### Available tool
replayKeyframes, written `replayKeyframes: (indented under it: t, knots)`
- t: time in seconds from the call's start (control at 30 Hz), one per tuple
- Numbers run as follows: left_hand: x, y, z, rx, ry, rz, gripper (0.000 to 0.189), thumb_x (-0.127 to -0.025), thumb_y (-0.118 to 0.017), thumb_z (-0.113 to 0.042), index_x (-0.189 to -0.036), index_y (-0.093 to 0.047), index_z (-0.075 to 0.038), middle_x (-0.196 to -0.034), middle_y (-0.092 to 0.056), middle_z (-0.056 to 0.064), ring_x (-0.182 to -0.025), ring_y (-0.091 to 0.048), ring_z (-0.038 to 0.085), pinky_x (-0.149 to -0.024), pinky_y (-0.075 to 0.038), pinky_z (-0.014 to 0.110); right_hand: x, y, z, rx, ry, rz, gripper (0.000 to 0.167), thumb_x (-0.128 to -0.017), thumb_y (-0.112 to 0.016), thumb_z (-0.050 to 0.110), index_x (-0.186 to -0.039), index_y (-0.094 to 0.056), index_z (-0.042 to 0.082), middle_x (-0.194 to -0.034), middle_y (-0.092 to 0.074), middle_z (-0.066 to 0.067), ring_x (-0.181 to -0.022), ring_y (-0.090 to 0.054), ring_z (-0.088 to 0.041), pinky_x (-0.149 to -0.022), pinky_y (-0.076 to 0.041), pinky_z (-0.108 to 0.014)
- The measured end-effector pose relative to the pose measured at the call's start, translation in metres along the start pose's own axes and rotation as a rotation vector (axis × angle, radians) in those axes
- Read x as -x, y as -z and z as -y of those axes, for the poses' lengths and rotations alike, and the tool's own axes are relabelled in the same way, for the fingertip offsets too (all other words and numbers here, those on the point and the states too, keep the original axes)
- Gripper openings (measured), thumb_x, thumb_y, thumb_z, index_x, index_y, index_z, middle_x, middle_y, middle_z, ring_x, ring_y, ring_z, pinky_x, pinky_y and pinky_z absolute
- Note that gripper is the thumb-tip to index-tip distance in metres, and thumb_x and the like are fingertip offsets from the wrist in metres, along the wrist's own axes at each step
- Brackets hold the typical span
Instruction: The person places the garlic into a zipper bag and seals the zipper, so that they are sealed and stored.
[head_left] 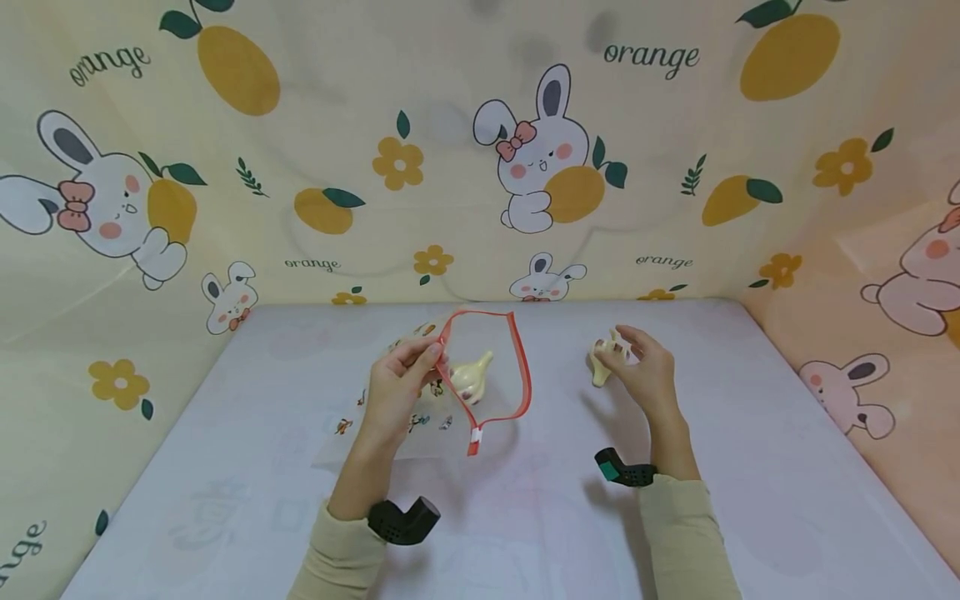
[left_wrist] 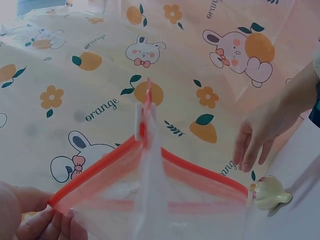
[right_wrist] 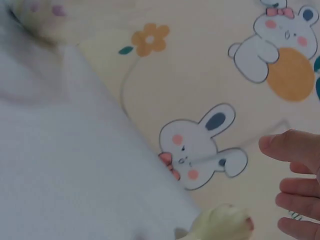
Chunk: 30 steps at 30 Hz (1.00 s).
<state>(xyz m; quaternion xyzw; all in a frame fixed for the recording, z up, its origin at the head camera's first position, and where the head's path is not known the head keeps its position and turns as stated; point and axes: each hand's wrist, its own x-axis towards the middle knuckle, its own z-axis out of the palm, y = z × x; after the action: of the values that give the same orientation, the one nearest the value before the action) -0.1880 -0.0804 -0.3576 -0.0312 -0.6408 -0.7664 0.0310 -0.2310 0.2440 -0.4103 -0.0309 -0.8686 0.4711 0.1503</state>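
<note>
My left hand (head_left: 405, 375) pinches the red rim of a clear zip bag (head_left: 525, 375), whose mouth is spread wide. A white slider (left_wrist: 138, 121) sits on the red zip strip in the left wrist view. Through the bag's mouth shows a pale garlic bulb (head_left: 470, 381); whether it lies inside or behind the bag, I cannot tell. Another garlic bulb (left_wrist: 271, 193) lies on the table to the right. Just over it hovers my right hand (head_left: 641, 367), fingers loosely bent and apart from the bulb, as the right wrist view shows with the bulb (right_wrist: 222, 222) below.
A white table (head_left: 247, 467) lies under both hands. Behind and beside it hangs a cream cloth (head_left: 450, 83) printed with rabbits and oranges. Each wrist wears a small black camera, such as the left one (head_left: 405, 522).
</note>
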Motion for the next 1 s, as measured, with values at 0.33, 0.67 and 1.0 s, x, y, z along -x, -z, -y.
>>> replayKeyframes:
  t: [0.33,0.67,1.0]
  knots:
    - [0.000,0.001,0.001,0.002,0.000,0.003,0.026,-0.097,-0.055,-0.007,-0.117,-0.060,0.008,-0.079,-0.065,-0.010,-0.075,-0.063,0.004,-0.077,-0.058,0.016,-0.005,-0.007,-0.024,-0.016,-0.077,-0.049,0.057,-0.086,-0.071,0.014,-0.134,-0.049,-0.007,-0.144,-0.046,-0.027,-0.136,-0.043,-0.039,-0.115,-0.039,-0.048]
    - [-0.001,0.000,0.002,0.012,-0.019,0.015,0.026,-0.097,-0.054,-0.006,-0.116,-0.060,0.010,-0.080,-0.064,-0.009,-0.075,-0.063,0.003,-0.077,-0.058,0.016,-0.008,-0.010,-0.034,-0.041,-0.147,-0.053,0.061,-0.085,-0.072,0.014,-0.137,-0.046,-0.005,-0.148,-0.042,-0.026,-0.139,-0.040,-0.039,-0.114,-0.039,-0.049]
    - [-0.002,0.000,0.003,0.015,-0.005,0.015,0.026,-0.097,-0.054,-0.006,-0.117,-0.059,0.010,-0.081,-0.064,-0.009,-0.075,-0.063,0.003,-0.078,-0.058,0.015,-0.015,-0.019,-0.050,-0.048,-0.240,-0.013,0.071,-0.085,-0.072,0.014,-0.143,-0.037,-0.006,-0.150,-0.036,-0.029,-0.139,-0.040,-0.043,-0.112,-0.042,-0.046]
